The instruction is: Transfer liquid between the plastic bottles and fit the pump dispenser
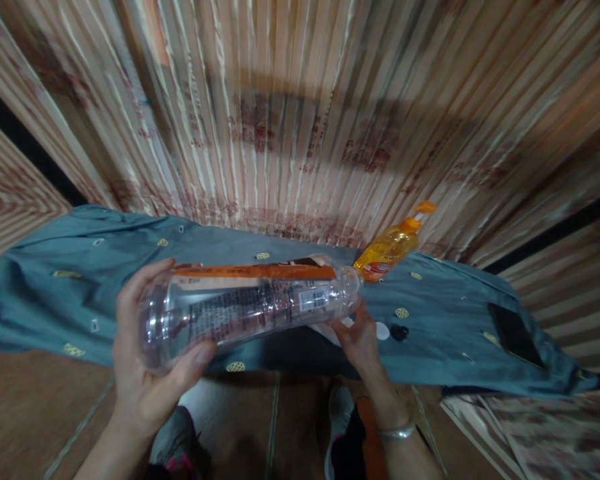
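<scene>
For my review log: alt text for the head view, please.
Two hands hold an empty clear plastic bottle sideways over a blue cloth: the left hand grips its base, the right hand is under its neck. An orange pump bottle stands behind.

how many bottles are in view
2. A clear plastic bottle lies sideways, held in both hands: left hand at its base, right hand near its neck. An orange pump bottle stands behind on the blue cloth.
</scene>
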A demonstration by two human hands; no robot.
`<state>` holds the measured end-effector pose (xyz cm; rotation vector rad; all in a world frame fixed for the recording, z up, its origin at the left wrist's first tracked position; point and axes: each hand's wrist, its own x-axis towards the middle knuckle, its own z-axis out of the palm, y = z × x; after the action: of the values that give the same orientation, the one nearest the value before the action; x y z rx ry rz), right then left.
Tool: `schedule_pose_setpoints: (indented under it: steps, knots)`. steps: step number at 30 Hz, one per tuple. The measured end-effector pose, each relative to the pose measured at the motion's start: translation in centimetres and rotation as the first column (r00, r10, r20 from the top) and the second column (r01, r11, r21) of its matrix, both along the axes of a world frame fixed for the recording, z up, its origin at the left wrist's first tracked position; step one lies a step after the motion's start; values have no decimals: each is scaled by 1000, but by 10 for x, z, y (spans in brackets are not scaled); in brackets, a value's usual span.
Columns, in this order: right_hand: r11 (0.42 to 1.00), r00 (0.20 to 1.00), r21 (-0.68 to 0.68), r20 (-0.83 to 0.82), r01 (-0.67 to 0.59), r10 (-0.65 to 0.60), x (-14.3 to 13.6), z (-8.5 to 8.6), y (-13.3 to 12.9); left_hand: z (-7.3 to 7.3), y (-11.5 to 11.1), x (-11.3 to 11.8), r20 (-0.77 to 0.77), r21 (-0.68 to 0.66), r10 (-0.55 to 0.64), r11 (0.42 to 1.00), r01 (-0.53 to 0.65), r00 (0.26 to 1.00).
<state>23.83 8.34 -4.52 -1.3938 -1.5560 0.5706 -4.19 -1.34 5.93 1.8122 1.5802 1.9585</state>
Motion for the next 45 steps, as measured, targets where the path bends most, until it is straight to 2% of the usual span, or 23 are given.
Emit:
schedule_pose_setpoints:
  steps: [8, 16, 25, 32, 45]
  knots:
    - [999, 1000, -36, 6, -9, 10, -1, 0, 0, 2, -6, 2, 12, -31, 21, 999, -21, 1000]
    - [1000, 1000, 14, 12, -10, 10, -2, -2, 0, 1, -12, 0, 40, -59, 54, 997, -52, 998]
    - [1000, 1000, 1, 10, -9, 9, -4, 1, -1, -1, -12, 0, 3, -61, 97, 993, -96, 995]
    - [1000, 1000, 4, 24, -9, 9, -3, -1, -1, 3, -15, 4, 10, -63, 74, 995, -73, 997]
    - [1000, 1000, 9, 19, -23, 23, -3, 1, 0, -7, -14, 0, 23, -62, 98, 993, -96, 995]
